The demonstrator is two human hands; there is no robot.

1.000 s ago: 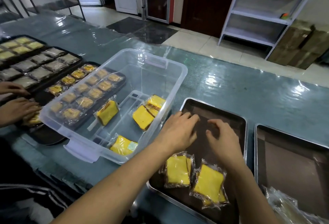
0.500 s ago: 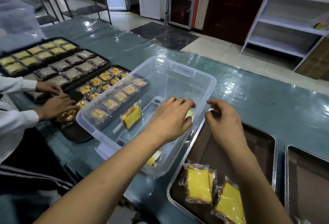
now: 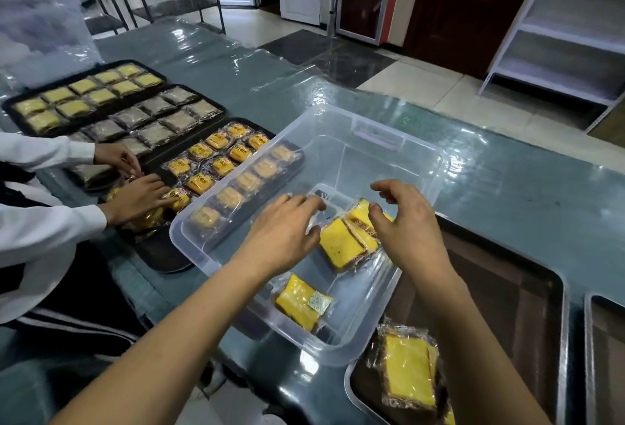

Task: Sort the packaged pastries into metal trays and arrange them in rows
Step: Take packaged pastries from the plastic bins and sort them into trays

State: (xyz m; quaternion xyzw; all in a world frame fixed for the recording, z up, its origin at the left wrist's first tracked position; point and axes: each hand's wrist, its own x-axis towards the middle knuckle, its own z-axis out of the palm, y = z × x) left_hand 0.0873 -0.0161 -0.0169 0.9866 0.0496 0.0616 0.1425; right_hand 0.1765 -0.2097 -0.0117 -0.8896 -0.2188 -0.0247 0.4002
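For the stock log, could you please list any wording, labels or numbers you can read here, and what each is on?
Nothing can be read with confidence.
Orange-wrapped pastries on the dark tray: red and white label print, too small and blurred.
Yellow pastry in the clear bin: brown letters on its wrapper edge, unreadable.
Sachet inside another yellow pastry's wrapper: print too fine.

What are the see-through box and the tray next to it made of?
The box looks like clear, slightly frosted plastic: the pastries and a dark tray show through its walls. The tray appears to be metal, with a bright silvery rim and a dull brown, worn-looking floor; which metal it is cannot be told.
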